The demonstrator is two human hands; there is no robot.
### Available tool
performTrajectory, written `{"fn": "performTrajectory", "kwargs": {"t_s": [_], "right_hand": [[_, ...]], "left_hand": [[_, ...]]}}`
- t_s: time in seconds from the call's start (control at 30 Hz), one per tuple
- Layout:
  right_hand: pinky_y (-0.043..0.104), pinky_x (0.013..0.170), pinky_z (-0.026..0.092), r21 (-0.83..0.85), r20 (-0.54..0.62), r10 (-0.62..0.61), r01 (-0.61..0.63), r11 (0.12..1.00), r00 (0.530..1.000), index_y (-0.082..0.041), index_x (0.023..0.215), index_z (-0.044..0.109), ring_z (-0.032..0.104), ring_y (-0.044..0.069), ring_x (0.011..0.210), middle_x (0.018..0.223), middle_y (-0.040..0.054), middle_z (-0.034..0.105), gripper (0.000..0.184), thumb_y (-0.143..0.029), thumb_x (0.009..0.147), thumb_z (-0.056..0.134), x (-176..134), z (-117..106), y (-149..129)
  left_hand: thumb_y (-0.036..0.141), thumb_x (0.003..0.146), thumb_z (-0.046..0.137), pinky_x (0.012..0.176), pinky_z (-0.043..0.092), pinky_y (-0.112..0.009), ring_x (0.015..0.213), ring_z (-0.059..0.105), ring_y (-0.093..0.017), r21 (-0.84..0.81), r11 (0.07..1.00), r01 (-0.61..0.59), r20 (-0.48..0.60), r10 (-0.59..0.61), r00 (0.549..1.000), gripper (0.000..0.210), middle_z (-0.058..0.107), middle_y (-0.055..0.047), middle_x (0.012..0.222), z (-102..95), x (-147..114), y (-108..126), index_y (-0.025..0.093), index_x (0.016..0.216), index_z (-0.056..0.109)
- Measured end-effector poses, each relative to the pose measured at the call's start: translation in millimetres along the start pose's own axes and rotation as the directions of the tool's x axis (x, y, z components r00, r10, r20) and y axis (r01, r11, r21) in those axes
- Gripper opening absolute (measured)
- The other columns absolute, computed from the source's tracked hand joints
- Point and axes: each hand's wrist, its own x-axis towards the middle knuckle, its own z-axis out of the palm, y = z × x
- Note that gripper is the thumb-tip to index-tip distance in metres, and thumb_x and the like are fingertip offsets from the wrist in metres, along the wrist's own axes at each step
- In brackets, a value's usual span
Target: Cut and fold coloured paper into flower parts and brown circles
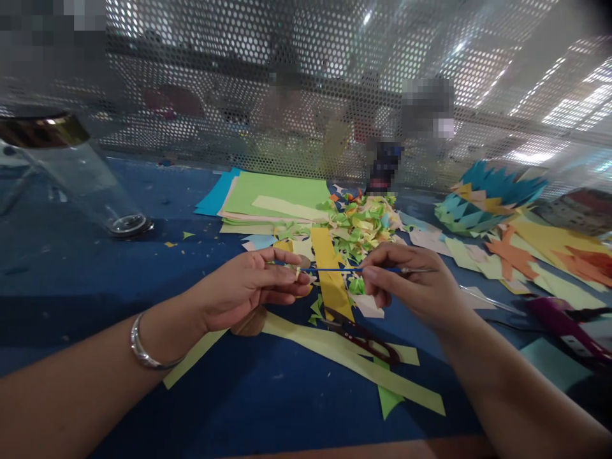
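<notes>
A thin blue stick (pixel 351 270) stretches level between my two hands above the table. My right hand (pixel 408 274) pinches its right part between thumb and fingers, and a pale end sticks out behind. At the left end, the thumb and fingers of my left hand (pixel 243 284) close around the tip, where a small yellow bit (pixel 298 273) shows. Under the stick lies a yellow paper strip (pixel 329 274). Dark-handled scissors (pixel 368 341) rest below it, across long pale green strips (pixel 354 363). A brown rounded object (pixel 249 322) sits beneath my left hand, partly hidden.
Sheets of coloured paper (pixel 280 191) are stacked at the back, beside a heap of green and yellow scraps (pixel 366 223). A glass bottle (pixel 95 185) stands left. On the right are a blue-green paper crown-like piece (pixel 488 201), orange paper and a purple tool (pixel 559 328).
</notes>
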Motion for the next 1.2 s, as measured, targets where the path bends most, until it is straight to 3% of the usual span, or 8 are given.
{"fn": "performTrajectory", "kwargs": {"t_s": [0.37, 0.53, 0.6, 0.7, 0.77, 0.9, 1.0, 1.2], "right_hand": [[0.018, 0.044, 0.05, 0.007, 0.018, 0.005, -0.005, 1.0, 1.0, -0.018, 0.081, 0.067, 0.06, 0.008, 0.047, 0.067, -0.0005, 0.064, 0.016, -0.03, 0.091, 0.065, 0, 1, -1], [0.019, 0.045, 0.051, -0.004, -0.003, -0.007, 0.007, 1.0, 1.0, -0.018, 0.079, 0.068, 0.059, 0.008, 0.047, 0.068, -0.0001, 0.063, 0.017, -0.03, 0.091, 0.066, 0, 1, -1], [0.019, 0.046, 0.051, -0.015, -0.007, -0.009, 0.009, 1.0, 1.0, -0.018, 0.08, 0.069, 0.059, 0.008, 0.048, 0.068, -0.0001, 0.063, 0.016, -0.03, 0.091, 0.066, 0, 1, -2], [0.019, 0.046, 0.051, -0.045, -0.01, -0.016, 0.016, 0.999, 1.0, -0.018, 0.079, 0.068, 0.059, 0.008, 0.048, 0.068, -0.0003, 0.063, 0.016, -0.029, 0.091, 0.066, 0, 2, -3], [0.019, 0.046, 0.051, -0.071, -0.014, -0.019, 0.018, 0.997, 1.0, -0.018, 0.078, 0.068, 0.058, 0.008, 0.048, 0.068, -0.0004, 0.063, 0.017, -0.029, 0.091, 0.066, 0, 1, -4], [0.019, 0.047, 0.051, -0.11, -0.011, -0.009, 0.008, 0.994, 1.0, -0.018, 0.079, 0.067, 0.059, 0.008, 0.049, 0.069, -0.0003, 0.063, 0.018, -0.031, 0.091, 0.065, 0, 1, -5], [0.019, 0.048, 0.052, -0.131, -0.003, -0.004, 0.003, 0.991, 1.0, -0.018, 0.078, 0.066, 0.059, 0.009, 0.05, 0.069, -0.0003, 0.063, 0.018, -0.03, 0.092, 0.063, 0, 2, -5], [0.018, 0.048, 0.05, -0.178, -0.006, -0.024, 0.022, 0.984, 1.0, -0.018, 0.077, 0.066, 0.058, 0.008, 0.05, 0.068, -0.0003, 0.062, 0.018, -0.028, 0.092, 0.063, -2, 3, -7]], "left_hand": [[0.024, 0.086, 0.071, 0.072, 0.055, -0.018, 0.088, 0.072, -0.013, 0.01, 1.0, -0.013, -0.006, 0.013, 1.0, 0.022, 0.076, -0.008, 0.099, -3.7, 0, -3, 0.018, 0.106, 0.066], [0.027, 0.085, 0.07, 0.07, 0.053, -0.02, 0.089, 0.071, -0.015, 0.143, 0.986, -0.085, -0.122, 0.103, 0.987, 0.013, 0.075, -0.006, 0.095, -4.3, 0, 1, 0.019, 0.095, 0.069], [0.03, 0.086, 0.067, 0.066, 0.052, -0.022, 0.082, 0.069, -0.015, 0.39, 0.906, -0.168, -0.174, 0.252, 0.952, 0.014, 0.075, -0.004, 0.09, -6.3, 0, 4, 0.02, 0.095, 0.069], [0.035, 0.087, 0.063, 0.066, 0.049, -0.027, 0.075, 0.066, -0.016, 0.781, 0.587, -0.213, -0.092, 0.445, 0.891, 0.015, 0.073, -0.003, 0.084, -7.5, -2, 6, 0.022, 0.092, 0.07], [0.035, 0.087, 0.061, 0.067, 0.048, -0.029, 0.075, 0.065, -0.017, 0.893, 0.403, -0.201, -0.014, 0.471, 0.882, 0.017, 0.072, -0.003, 0.087, -6.3, -3, 5, 0.023, 0.091, 0.071], [0.032, 0.086, 0.058, 0.073, 0.047, -0.034, 0.087, 0.062, -0.022, 0.971, 0.164, -0.173, 0.086, 0.436, 0.896, 0.02, 0.069, -0.005, 0.095, -3.3, -2, -2, 0.025, 0.098, 0.073], [0.031, 0.086, 0.056, 0.075, 0.046, -0.035, 0.095, 0.06, -0.025, 0.984, 0.076, -0.162, 0.116, 0.418, 0.901, 0.021, 0.067, -0.007, 0.097, -3.5, 2, -6, 0.025, 0.098, 0.072], [0.023, 0.084, 0.056, 0.071, 0.045, -0.033, 0.085, 0.06, -0.022, 0.979, 0.071, -0.193, 0.15, 0.397, 0.905, 0.016, 0.067, -0.005, 0.091, -3.4, 10, -8, 0.023, 0.089, 0.07]]}}
